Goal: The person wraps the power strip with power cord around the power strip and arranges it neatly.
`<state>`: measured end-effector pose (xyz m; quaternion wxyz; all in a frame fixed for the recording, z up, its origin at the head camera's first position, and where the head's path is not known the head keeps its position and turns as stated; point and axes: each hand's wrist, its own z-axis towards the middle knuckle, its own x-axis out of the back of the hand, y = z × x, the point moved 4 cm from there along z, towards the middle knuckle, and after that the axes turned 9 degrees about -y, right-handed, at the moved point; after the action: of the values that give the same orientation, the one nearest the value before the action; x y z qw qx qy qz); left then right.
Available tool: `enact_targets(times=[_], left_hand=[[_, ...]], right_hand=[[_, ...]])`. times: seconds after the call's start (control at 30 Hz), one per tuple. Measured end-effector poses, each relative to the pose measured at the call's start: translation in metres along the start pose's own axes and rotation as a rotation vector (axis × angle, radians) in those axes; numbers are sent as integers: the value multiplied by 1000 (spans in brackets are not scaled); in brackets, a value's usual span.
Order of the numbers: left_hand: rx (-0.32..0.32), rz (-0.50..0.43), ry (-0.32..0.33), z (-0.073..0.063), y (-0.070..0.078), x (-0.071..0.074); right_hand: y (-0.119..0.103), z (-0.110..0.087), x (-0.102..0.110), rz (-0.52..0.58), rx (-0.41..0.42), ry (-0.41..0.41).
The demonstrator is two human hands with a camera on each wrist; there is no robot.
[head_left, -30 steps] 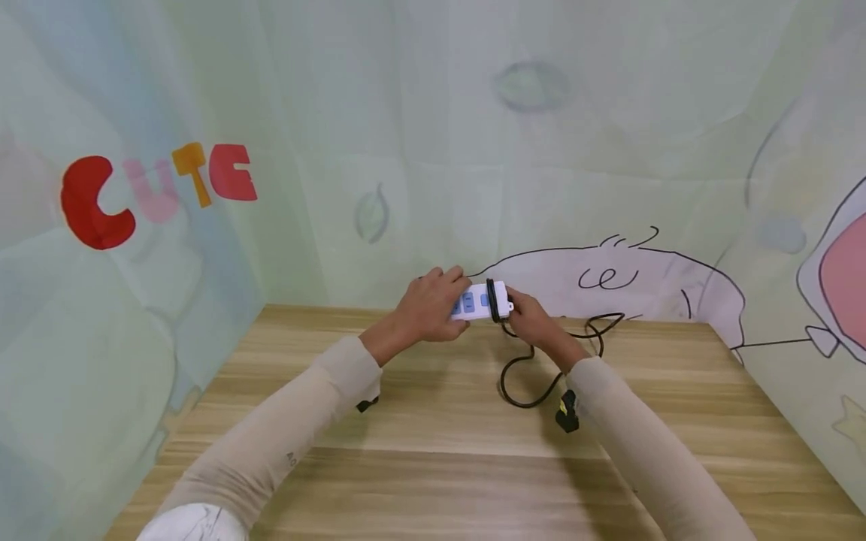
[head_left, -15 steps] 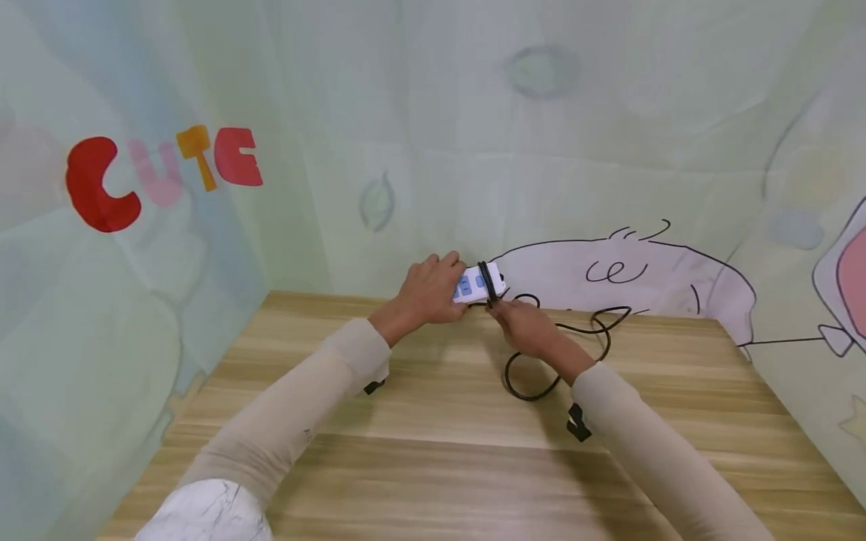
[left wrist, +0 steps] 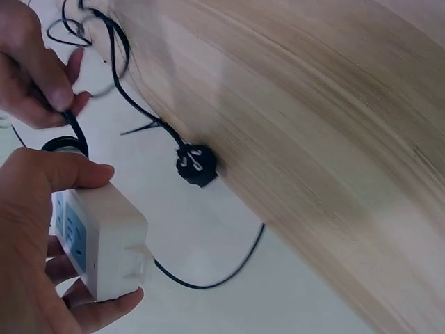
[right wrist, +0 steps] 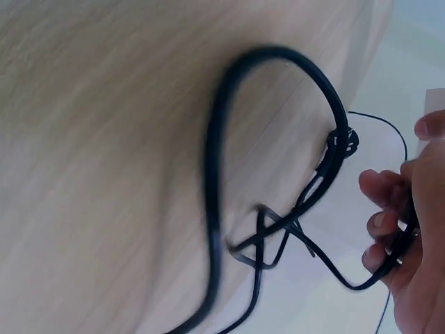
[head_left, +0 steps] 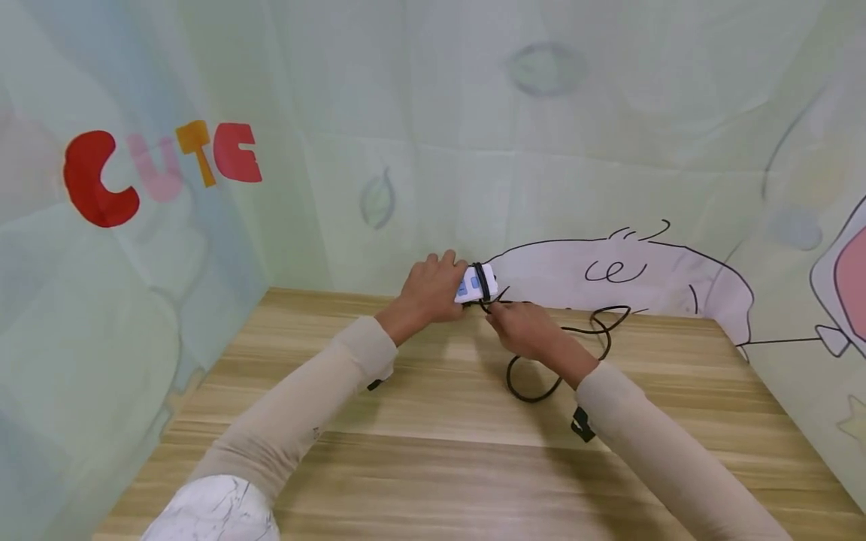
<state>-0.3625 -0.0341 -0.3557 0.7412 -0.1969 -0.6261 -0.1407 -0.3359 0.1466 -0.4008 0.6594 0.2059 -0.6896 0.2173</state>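
Observation:
My left hand (head_left: 433, 289) grips a white power strip (head_left: 490, 278) with blue sockets, held up near the table's back edge. In the left wrist view, the thumb lies along one side of the strip (left wrist: 115, 236) and the fingers curl round the other. Black cord (head_left: 482, 282) is wound round the strip's right part. My right hand (head_left: 528, 329) pinches the cord just below that end, and in the right wrist view the cord (right wrist: 215, 174) runs out of its fingers into a large loose loop. A black plug (left wrist: 197, 165) shows beyond the strip in the left wrist view.
The rest of the cord (head_left: 531, 400) lies in loops on the wood-grain table (head_left: 419, 481), right of centre. A printed fabric backdrop (head_left: 433, 150) with cartoon drawings closes off the back and both sides. Dark straps (head_left: 582, 424) hang at the sleeves.
My right hand has moved from the strip's right end to just below it, now pinching the cord. The strip has shifted slightly left and tilted, its right end higher.

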Motion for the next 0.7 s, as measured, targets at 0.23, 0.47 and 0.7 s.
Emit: enact_targets(times=[0.23,0.47,0.7], left_hand=[[5,34,-6,-2,-9,-5],[-25,68,-47,-3,-7,-12],[-70,92,-71,-8,-7,-13]], right_hand=[[-5,-4,7,-98,96,103],[-9,-6,13,-301,233,269],[-7,2,27,-273,274,296]])
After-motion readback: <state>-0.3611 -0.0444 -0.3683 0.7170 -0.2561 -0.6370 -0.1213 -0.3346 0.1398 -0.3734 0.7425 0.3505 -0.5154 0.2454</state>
